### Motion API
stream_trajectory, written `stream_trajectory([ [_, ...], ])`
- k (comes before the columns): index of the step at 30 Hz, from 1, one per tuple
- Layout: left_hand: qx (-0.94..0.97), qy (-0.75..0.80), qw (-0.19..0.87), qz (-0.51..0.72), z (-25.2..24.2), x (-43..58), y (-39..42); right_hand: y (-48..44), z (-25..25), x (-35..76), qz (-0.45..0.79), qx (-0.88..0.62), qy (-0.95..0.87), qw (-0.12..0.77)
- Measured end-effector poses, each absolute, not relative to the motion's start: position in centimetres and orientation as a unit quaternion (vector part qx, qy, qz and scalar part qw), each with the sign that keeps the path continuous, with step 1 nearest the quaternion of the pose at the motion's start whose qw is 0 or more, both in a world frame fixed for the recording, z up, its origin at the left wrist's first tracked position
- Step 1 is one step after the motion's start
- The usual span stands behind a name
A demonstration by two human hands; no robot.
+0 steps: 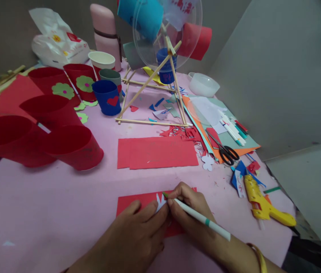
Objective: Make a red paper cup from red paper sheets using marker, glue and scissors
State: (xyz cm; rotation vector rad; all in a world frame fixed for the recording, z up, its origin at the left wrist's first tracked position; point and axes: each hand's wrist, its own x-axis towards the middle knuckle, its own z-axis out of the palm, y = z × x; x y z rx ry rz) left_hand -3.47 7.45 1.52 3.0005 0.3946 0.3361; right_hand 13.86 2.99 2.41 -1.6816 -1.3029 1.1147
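Observation:
My right hand (190, 206) is closed around a white marker (203, 218) with a green band. Its green tip touches the edge of a small white paper cut-out (160, 201) with pointed prongs. Beneath the cut-out lies a red paper strip (132, 201) on the pink table. The fingers of my left hand (137, 231) lie apart over the strip and press the cut-out down; they cover most of it. Just beyond my hands, more red paper strips (163, 151) lie overlapping.
Red paper cups (75, 146) stand left, near a blue cup (107, 98). A stick-framed wheel (151, 76) with cups stands at the back. On the right lie scissors (225, 151), several markers (234, 129), paper scraps (183, 132) and a yellow glue gun (265, 204) near the table edge.

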Motion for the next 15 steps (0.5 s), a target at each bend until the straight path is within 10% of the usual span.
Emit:
stream_trajectory([
  [15, 0.983, 0.134, 0.045, 0.115, 1.71, -3.42, 7.49, 3.03, 2.61, 14.06, 0.463, -0.619, -0.515, 0.372],
])
